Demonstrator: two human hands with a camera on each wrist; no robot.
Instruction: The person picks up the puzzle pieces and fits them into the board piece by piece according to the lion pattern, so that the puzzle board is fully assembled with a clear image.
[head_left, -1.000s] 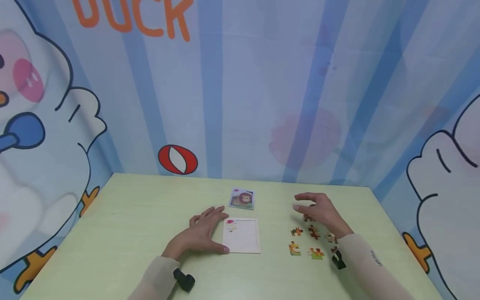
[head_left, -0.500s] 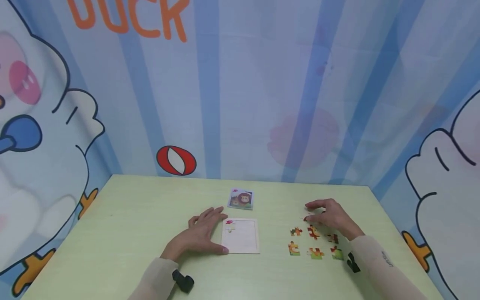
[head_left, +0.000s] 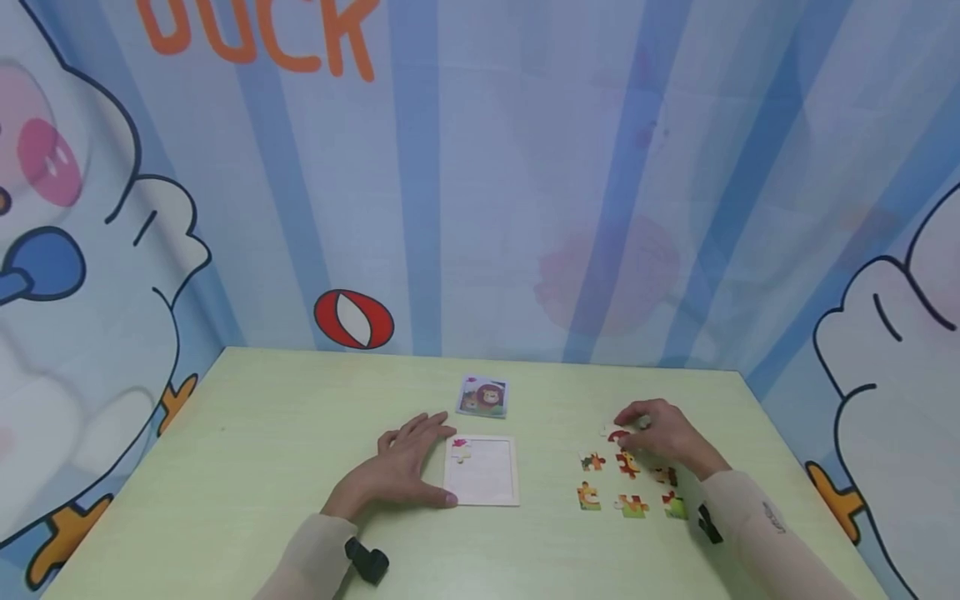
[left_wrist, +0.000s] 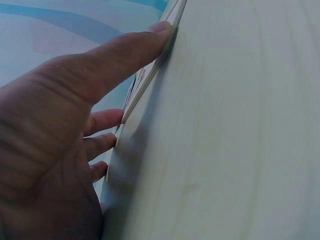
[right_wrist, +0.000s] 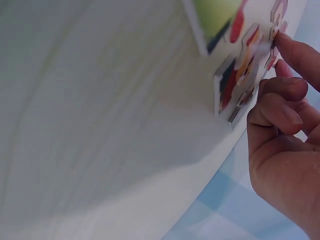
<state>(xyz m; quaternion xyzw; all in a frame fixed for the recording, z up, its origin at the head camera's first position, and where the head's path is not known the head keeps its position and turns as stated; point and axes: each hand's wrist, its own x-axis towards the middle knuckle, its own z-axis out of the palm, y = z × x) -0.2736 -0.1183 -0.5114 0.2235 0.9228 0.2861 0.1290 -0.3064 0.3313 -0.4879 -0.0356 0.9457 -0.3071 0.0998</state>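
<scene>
In the head view my left hand (head_left: 401, 471) lies spread at the left side of a white square puzzle tray (head_left: 491, 481). Its thumb touches the near left corner and a fingertip the far left corner; the left wrist view shows the thumb (left_wrist: 135, 47) along the tray's edge. Pink and pale pieces (head_left: 461, 452) sit in the tray's upper left. To the right, my right hand (head_left: 667, 435) pinches a red-and-white jigsaw piece (head_left: 617, 435) between thumb and index finger, low over the table. The other fingers are curled in the right wrist view.
Several loose jigsaw pieces (head_left: 632, 505) lie in rough rows beneath and before the right hand. A lion picture card (head_left: 482, 397) lies behind the tray. The pale table (head_left: 300, 433) ends at a blue striped curtain (head_left: 480, 208).
My right hand has moved right and toward me, down to the back piece, and its thumb and index finger have closed in on it. My left hand stays at the tray.
</scene>
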